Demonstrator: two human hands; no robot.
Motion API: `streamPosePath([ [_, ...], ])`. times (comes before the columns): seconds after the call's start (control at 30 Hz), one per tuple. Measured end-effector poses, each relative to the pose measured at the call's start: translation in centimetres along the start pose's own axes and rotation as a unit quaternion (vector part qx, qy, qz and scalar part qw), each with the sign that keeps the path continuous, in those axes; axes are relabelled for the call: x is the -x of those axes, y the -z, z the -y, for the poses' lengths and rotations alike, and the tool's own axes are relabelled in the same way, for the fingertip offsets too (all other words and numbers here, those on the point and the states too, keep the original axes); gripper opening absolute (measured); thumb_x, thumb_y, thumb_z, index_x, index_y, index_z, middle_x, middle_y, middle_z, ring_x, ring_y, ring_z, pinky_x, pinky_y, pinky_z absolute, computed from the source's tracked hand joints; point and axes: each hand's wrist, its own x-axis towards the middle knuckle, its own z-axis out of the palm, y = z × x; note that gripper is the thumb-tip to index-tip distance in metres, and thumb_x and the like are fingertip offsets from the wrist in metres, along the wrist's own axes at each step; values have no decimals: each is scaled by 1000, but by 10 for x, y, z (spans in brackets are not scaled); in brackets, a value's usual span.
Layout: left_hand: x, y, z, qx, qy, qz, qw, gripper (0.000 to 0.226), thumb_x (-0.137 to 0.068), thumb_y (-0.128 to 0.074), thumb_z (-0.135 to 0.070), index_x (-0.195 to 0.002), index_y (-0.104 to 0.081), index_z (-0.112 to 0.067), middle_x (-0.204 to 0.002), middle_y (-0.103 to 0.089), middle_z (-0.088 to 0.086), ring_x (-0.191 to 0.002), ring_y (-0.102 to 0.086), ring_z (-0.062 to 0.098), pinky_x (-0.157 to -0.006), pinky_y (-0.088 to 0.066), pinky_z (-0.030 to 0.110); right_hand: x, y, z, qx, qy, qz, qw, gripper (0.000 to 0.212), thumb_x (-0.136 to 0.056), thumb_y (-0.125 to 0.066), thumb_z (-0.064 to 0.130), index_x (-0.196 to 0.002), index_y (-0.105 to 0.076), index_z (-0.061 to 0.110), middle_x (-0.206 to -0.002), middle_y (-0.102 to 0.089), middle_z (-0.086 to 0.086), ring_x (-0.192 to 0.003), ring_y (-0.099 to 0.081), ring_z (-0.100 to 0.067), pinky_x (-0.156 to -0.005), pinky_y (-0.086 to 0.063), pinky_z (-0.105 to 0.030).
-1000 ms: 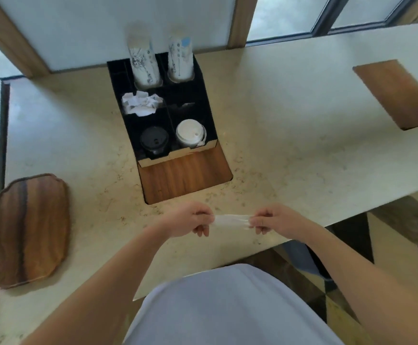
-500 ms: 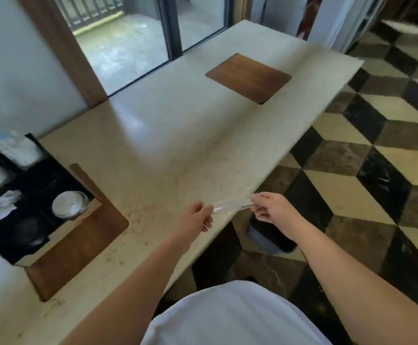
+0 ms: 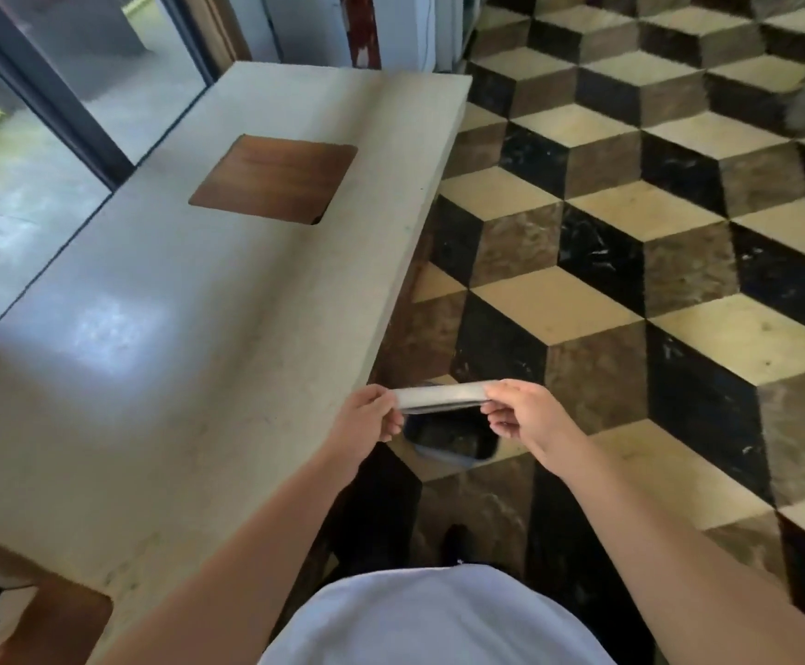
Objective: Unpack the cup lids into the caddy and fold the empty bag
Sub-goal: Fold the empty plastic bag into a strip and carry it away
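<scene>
The folded bag (image 3: 441, 395) is stretched flat between both hands, off the edge of the surface (image 3: 189, 338) and above a dark bin (image 3: 453, 436) on the floor, likely so it keeps its folds. The left hand (image 3: 367, 417) and right hand (image 3: 520, 415) each pinch one end, both forearms reaching forward.

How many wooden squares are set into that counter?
2 in view. One wooden inset lies toward the counter's far end; another is cut off at the bottom-left corner of the picture. More may lie outside it.
</scene>
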Motion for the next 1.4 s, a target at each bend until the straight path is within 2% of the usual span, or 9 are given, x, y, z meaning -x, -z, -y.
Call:
streamPosePath([
  [0.13, -32, -13, -2, -200, -43, -36, 978, 40, -92, -41, 0, -115, -66, -20, -111, -67, -4, -107, -58, 13, -81, -45, 12, -22, 12, -13, -86, -50, -78, 992, 13, -100, -61, 21, -102, -70, 12, -71, -71, -3, -64, -61, -13, -60, -54, -24],
  [0.27, -77, -6, 2, -500, -148, -96, 848, 44, -101, -45, -27, -145, -44, -27, -155, -42, 2, -144, -34, 26, -117, -31, 43, -55, 20, -42, -134, -128, -144, 972, 13, -99, -65, 22, -103, -70, 11, -83, -70, -6, -71, -64, -14, -68, -54, -28],
  [0.43, -144, -8, 14, -616, -171, -83, 764, 67, -101, -39, -51, -158, -13, -28, -169, -8, 8, -155, -1, 31, -119, 0, 45, -96, 18, -86, -126, -192, -207, 951, 16, -98, -65, 22, -106, -73, 11, -83, -74, -3, -73, -67, -11, -65, -53, -24],
  [0.6, -194, 1, 29, -613, -184, -150, 753, 75, -100, -46, -36, -160, -4, -23, -170, -5, 5, -155, 2, 28, -125, -8, 50, -137, 19, -120, -89, -225, -237, 941, 12, -95, -70, 24, -103, -73, 16, -80, -78, 0, -73, -71, -10, -62, -54, -22],
  [0.73, -204, 7, 41, -614, -226, -173, 736, 80, -94, -48, -31, -161, -4, -26, -170, -4, 2, -156, 3, 24, -125, 2, 42, -179, 11, -133, -71, -240, -245, 937, 11, -95, -69, 24, -104, -72, 18, -85, -77, 0, -76, -72, -10, -58, -54, -21],
  [1.07, -200, 10, 35, -612, -212, -157, 746, 84, -88, -51, -26, -161, -8, -22, -170, -6, 4, -156, 3, 24, -124, 2, 39, -294, -23, -142, 14, -274, -208, 939, 14, -99, -56, 17, -95, -67, 8, -86, -71, -9, -64, -65, -16, -49, -52, -23],
  [1.2, -196, 11, 32, -603, -208, -141, 757, 83, -87, -51, -21, -160, -11, -19, -169, -9, 8, -156, 0, 27, -126, -1, 46, -325, -28, -145, 70, -282, -193, 937, 15, -99, -55, 14, -93, -68, 12, -89, -69, -7, -66, -63, -12, -51, -51, -22],
  [1.3, -195, 9, 30, -601, -200, -135, 762, 83, -87, -50, -21, -160, -12, -18, -169, -10, 10, -156, -1, 28, -125, -5, 49, -338, -29, -151, 120, -283, -162, 938, 26, -98, -54, 14, -115, -68, 2, -83, -65, -4, -67, -60, -12, -63, -53, -26],
  [1.4, -196, 10, 28, -603, -201, -133, 760, 82, -87, -50, -22, -160, -13, -17, -169, -11, 10, -156, -3, 30, -125, -6, 50, -332, -32, -151, 96, -316, -178, 927, 30, -99, -56, 32, -118, -64, 11, -93, -75, -9, -75, -71, -19, -74, -61, -33],
])
